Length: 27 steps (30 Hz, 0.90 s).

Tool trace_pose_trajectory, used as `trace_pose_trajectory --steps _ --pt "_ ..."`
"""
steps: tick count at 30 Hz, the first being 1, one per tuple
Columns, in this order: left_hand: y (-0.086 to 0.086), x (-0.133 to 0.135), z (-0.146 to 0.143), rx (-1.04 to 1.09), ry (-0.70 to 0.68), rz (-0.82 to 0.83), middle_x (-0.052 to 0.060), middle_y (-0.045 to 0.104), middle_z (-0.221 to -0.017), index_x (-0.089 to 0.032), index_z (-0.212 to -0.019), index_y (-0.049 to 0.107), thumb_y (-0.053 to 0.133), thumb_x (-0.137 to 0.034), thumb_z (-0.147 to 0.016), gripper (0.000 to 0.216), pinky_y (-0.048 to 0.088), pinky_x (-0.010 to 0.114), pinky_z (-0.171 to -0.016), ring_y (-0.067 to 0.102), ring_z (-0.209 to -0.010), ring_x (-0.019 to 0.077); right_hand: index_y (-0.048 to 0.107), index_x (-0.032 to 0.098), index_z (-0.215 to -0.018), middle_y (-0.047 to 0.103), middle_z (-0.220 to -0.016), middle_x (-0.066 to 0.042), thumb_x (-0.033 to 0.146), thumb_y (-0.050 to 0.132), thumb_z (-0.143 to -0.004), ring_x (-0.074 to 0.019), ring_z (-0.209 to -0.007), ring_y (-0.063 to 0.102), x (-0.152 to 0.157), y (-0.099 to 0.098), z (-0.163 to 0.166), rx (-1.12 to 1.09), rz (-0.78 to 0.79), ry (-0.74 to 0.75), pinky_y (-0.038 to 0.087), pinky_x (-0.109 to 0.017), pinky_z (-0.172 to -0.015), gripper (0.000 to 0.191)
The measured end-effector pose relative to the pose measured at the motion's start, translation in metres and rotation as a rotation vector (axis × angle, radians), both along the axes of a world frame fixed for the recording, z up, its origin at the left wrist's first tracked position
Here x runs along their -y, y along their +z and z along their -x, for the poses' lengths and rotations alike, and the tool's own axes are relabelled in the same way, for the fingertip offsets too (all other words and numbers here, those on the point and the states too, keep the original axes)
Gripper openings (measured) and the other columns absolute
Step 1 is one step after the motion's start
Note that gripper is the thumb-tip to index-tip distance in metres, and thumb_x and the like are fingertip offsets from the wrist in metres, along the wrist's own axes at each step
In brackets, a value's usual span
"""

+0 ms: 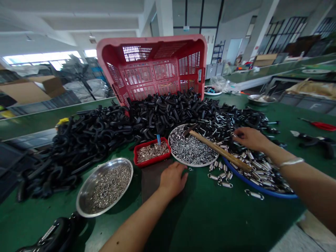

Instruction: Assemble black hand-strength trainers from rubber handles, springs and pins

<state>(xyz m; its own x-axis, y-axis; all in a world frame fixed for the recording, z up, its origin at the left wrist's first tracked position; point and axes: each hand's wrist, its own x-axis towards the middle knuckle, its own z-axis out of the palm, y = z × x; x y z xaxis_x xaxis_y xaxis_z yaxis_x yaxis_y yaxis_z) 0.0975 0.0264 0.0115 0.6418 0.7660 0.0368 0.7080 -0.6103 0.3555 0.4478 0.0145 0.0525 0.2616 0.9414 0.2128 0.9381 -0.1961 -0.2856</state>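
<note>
My left hand (173,179) rests at the right edge of a dark flat plate (151,182), fingers slightly bent and thumb apart, with nothing visible in it. A single small nut (190,169) lies just beyond its fingertips. Over the heap of black-headed bolts (223,120) reaches my right hand (246,138), its fingers pinched together; whatever is between them is too small to make out. Below that hand, a blue tray (275,192) holds metal springs. A white plate (194,163) of small nuts sits between the hands, with a wooden-handled hammer (217,148) lying across it and the blue tray.
A red bin (136,162) of rivet-like pins holds a blue-handled tool (158,139). Left of it stands a steel bowl (84,199) of small metal parts. Black curved handles (97,129) spill from a tipped red crate (152,42). Pliers (315,137) lie at the right.
</note>
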Motion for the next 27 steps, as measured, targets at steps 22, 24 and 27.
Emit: trace_pose_trajectory --steps 22,24,27 --pt "0.005 -0.07 -0.054 -0.033 0.011 0.105 -0.002 0.065 -0.092 -0.028 -0.083 0.064 0.058 -0.038 -0.072 0.016 0.043 0.025 -0.066 0.059 -0.082 0.0167 0.059 0.022 -0.09 0.065 -0.081 -0.003 0.029 0.072 -0.062 -0.0089 -0.057 0.053 0.022 -0.029 0.141 -1.586 -0.12 0.085 0.028 -0.017 -0.035 0.031" --pt "0.0 -0.068 -0.051 0.003 -0.027 0.052 -0.002 0.064 -0.093 -0.028 -0.084 0.063 0.059 -0.038 -0.072 0.016 0.043 0.025 -0.066 0.058 -0.083 0.0169 0.059 0.022 -0.088 0.065 -0.08 -0.002 0.027 0.072 -0.061 -0.0091 -0.057 0.053 0.018 -0.029 0.144 -1.615 -0.137 0.06 0.028 -0.017 -0.035 0.031" --pt "-0.007 -0.065 -0.048 0.048 -0.047 -0.003 -0.003 0.064 -0.087 -0.027 -0.082 0.062 0.06 -0.039 -0.072 0.016 0.042 0.025 -0.066 0.058 -0.081 0.0169 0.059 0.023 -0.087 0.065 -0.08 -0.002 0.027 0.072 -0.06 -0.0089 -0.057 0.053 0.012 -0.03 0.148 -1.637 -0.173 0.025 0.029 -0.017 -0.036 0.03"
